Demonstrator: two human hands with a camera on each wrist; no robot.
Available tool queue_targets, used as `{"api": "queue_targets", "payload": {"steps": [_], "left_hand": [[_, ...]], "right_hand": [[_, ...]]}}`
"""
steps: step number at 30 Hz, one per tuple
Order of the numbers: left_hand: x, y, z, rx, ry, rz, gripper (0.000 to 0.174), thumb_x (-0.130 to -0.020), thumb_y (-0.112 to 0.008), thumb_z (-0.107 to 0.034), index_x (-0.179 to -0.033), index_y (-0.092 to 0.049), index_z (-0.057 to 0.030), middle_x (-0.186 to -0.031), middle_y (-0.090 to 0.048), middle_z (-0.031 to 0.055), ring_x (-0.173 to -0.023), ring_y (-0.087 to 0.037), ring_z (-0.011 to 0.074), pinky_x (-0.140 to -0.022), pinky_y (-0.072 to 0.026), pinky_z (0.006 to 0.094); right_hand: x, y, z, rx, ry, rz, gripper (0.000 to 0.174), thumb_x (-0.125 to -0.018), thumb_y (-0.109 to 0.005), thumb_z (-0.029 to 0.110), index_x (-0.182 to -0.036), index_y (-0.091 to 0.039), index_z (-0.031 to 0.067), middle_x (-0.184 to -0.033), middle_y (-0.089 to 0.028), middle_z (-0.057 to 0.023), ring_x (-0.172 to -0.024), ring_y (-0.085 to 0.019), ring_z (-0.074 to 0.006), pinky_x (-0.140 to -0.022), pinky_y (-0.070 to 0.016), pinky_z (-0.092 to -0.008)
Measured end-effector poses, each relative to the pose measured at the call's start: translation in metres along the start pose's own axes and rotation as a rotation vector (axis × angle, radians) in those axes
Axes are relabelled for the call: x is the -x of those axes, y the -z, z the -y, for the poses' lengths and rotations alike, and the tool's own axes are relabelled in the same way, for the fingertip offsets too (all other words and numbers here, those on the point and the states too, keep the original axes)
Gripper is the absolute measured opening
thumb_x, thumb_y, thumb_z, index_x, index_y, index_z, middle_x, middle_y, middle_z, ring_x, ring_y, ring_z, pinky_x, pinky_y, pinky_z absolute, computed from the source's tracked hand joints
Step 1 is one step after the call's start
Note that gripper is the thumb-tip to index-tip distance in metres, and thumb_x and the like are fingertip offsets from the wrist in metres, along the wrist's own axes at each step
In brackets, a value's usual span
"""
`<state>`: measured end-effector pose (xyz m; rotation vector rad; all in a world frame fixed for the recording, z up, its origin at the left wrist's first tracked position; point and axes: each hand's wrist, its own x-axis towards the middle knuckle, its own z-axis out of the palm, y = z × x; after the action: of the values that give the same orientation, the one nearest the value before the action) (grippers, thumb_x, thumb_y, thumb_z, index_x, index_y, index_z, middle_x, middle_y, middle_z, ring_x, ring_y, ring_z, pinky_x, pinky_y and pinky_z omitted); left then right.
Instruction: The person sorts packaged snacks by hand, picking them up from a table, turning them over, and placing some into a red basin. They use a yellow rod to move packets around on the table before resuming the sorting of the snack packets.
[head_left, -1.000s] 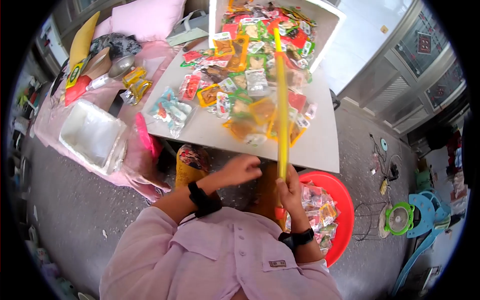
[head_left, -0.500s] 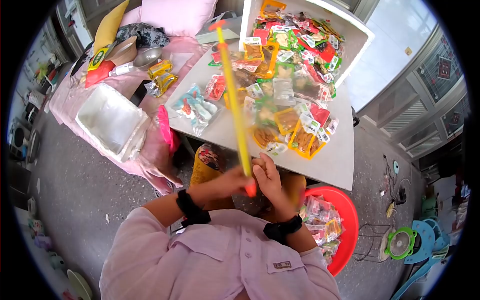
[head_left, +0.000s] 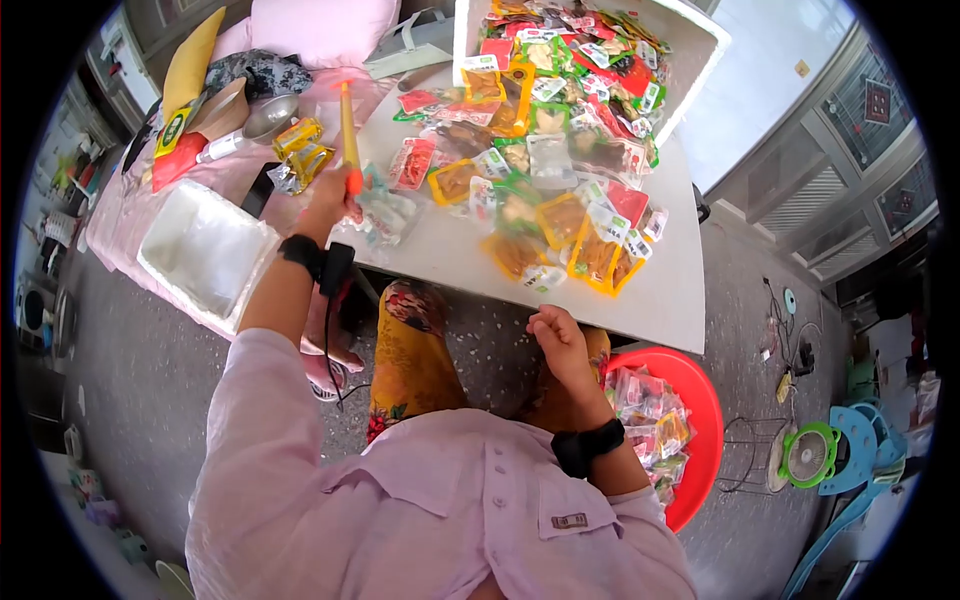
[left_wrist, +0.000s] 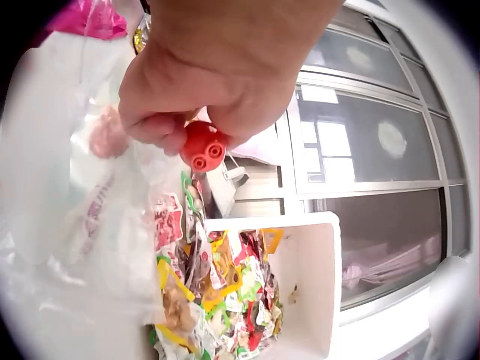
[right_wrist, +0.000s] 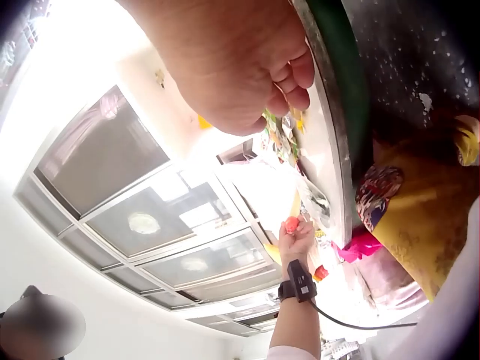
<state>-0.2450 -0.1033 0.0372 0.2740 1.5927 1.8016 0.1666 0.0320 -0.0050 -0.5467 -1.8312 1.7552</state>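
My left hand (head_left: 328,203) grips a long yellow stick (head_left: 347,125) by its red lower end, over the table's left corner. In the left wrist view the stick's red end cap (left_wrist: 203,147) pokes out of the fist, with two round holes in its face. The stick points away from me, toward the bed. Beneath that hand lies a clear plastic bag (head_left: 392,215) with blue and white contents. My right hand (head_left: 562,343) holds nothing; its fingers hang loosely curled over my lap, near the table's front edge.
Packaged snacks (head_left: 548,150) lie heaped on the white table (head_left: 430,255) and spill from a white foam box (head_left: 690,75) tipped on its side. A red basin (head_left: 705,430) of packets stands right of my leg. On the pink bed at left sits another foam box (head_left: 205,250).
The yellow stick was upright in my right hand, then passed to my left. My left hand has carried it forward and left; my right hand has let go and stays over my lap.
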Motion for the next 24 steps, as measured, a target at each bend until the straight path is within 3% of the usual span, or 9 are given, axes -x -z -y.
{"api": "queue_targets", "payload": {"steps": [3, 7, 11, 12, 13, 16, 18, 20, 24], "left_hand": [[-0.045, 0.017, 0.014, 0.059, -0.177, -0.249, 0.023, -0.079, -0.048, -0.027, -0.088, -0.048, -0.0059, -0.072, -0.049, 0.0059, -0.061, -0.053, 0.0169, -0.051, -0.0432, 0.0286], [0.005, 0.005, -0.002, -0.108, -0.250, -0.323, 0.023, -0.078, -0.049, -0.019, -0.097, -0.048, -0.0070, -0.081, -0.050, 0.0042, -0.077, -0.052, 0.0163, -0.068, -0.0415, 0.0289], [0.008, 0.123, 0.020, -1.103, -0.754, -0.554, 0.022, -0.077, -0.049, -0.015, -0.092, -0.053, -0.0006, -0.080, -0.053, 0.0102, -0.080, -0.052, 0.0214, -0.071, -0.0400, 0.0293], [0.034, 0.133, 0.015, -1.066, -0.794, -0.642, 0.029, -0.071, -0.052, -0.018, -0.096, -0.052, -0.0026, -0.087, -0.054, 0.0161, -0.085, -0.050, 0.0315, -0.075, -0.0397, 0.0364], [0.044, 0.162, 0.020, -1.264, -0.817, -0.878, 0.032, -0.071, -0.054, -0.020, -0.098, -0.051, -0.0042, -0.092, -0.054, 0.0166, -0.090, -0.049, 0.0312, -0.078, -0.0384, 0.0377], [0.102, 0.197, 0.021, -1.654, -0.336, -1.190, 0.044, -0.072, -0.052, -0.028, -0.110, -0.044, -0.0086, -0.103, -0.049, 0.0145, -0.100, -0.045, 0.0300, -0.082, -0.0366, 0.0395], [0.122, 0.213, 0.022, -1.631, 0.081, -1.029, 0.036, -0.073, -0.047, -0.027, -0.104, -0.049, -0.0096, -0.100, -0.051, 0.0158, -0.095, -0.050, 0.0291, -0.079, -0.0394, 0.0417], [0.120, 0.268, 0.040, -1.809, -0.018, -0.453, 0.036, -0.072, -0.044, -0.029, -0.096, -0.051, -0.0036, -0.092, -0.053, 0.0231, -0.089, -0.048, 0.0395, -0.080, -0.0371, 0.0440], [0.131, 0.236, 0.033, -1.529, -0.063, -0.769, 0.024, -0.075, -0.042, -0.021, -0.082, -0.054, -0.0015, -0.084, -0.054, 0.0237, -0.086, -0.050, 0.0388, -0.073, -0.0395, 0.0450]], "right_hand": [[0.001, 0.004, 0.000, 0.012, -0.032, -0.026, 0.023, -0.080, -0.048, 0.003, -0.102, -0.045, -0.0005, -0.086, -0.054, -0.0047, -0.077, -0.052, -0.0112, -0.068, -0.0418, -0.0210], [0.001, 0.011, -0.009, 0.049, -0.008, -0.109, 0.022, -0.079, -0.052, 0.005, -0.100, -0.047, -0.0013, -0.083, -0.054, -0.0049, -0.074, -0.052, -0.0096, -0.066, -0.0425, -0.0206], [0.003, 0.020, -0.010, 0.019, -0.044, -0.154, 0.022, -0.078, -0.052, 0.004, -0.100, -0.048, -0.0015, -0.081, -0.055, -0.0049, -0.074, -0.052, -0.0098, -0.066, -0.0423, -0.0202], [0.004, 0.022, -0.011, 0.012, -0.049, -0.162, 0.022, -0.078, -0.052, 0.004, -0.100, -0.048, -0.0016, -0.081, -0.055, -0.0048, -0.074, -0.052, -0.0099, -0.066, -0.0423, -0.0202], [0.004, 0.024, -0.011, 0.001, -0.047, -0.163, 0.023, -0.078, -0.052, 0.005, -0.100, -0.048, -0.0016, -0.081, -0.055, -0.0047, -0.074, -0.052, -0.0099, -0.066, -0.0423, -0.0201], [0.004, 0.025, -0.012, -0.020, -0.049, -0.173, 0.023, -0.078, -0.052, 0.005, -0.100, -0.048, -0.0016, -0.081, -0.054, -0.0045, -0.074, -0.052, -0.0099, -0.066, -0.0423, -0.0201], [0.003, 0.025, -0.014, -0.014, -0.065, -0.184, 0.023, -0.078, -0.052, 0.005, -0.100, -0.048, -0.0015, -0.082, -0.054, -0.0046, -0.074, -0.053, -0.0100, -0.066, -0.0423, -0.0202], [0.002, 0.021, -0.011, -0.019, -0.081, -0.192, 0.023, -0.078, -0.052, 0.005, -0.100, -0.048, -0.0015, -0.082, -0.054, -0.0047, -0.075, -0.053, -0.0102, -0.066, -0.0424, -0.0205], [0.004, 0.018, -0.016, 0.017, -0.094, -0.171, 0.023, -0.079, -0.051, 0.005, -0.100, -0.047, -0.0015, -0.082, -0.054, -0.0049, -0.075, -0.053, -0.0104, -0.067, -0.0425, -0.0211]]}}
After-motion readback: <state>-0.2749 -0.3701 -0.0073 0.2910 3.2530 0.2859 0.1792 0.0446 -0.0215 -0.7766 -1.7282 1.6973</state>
